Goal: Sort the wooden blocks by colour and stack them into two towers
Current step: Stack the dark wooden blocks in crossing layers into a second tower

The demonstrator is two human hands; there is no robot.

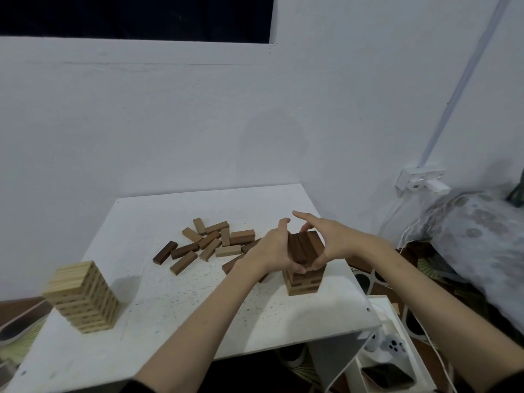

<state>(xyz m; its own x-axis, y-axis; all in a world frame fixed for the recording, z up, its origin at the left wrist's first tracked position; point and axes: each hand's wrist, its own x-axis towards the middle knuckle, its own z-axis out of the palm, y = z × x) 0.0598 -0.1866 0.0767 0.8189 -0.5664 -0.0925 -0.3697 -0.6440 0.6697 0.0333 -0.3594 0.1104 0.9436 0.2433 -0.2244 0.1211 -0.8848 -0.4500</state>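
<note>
Squaring the dark tower (304,262) near the tabletop's (175,302) right edge, the left hand (273,251) and right hand (330,241) clasp its top layer. A finished-looking pale tower (82,296) stands front-left; loose blocks (209,245) remain mid-table.

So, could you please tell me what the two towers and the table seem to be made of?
Light tower: pale wood, matte, apparently unvarnished, with faint grain lines.
Dark tower: brown wood, smooth with a slight sheen, possibly stained.
Table: white, speckled, thin-edged board, probably laminate or painted; hard to tell.
</note>
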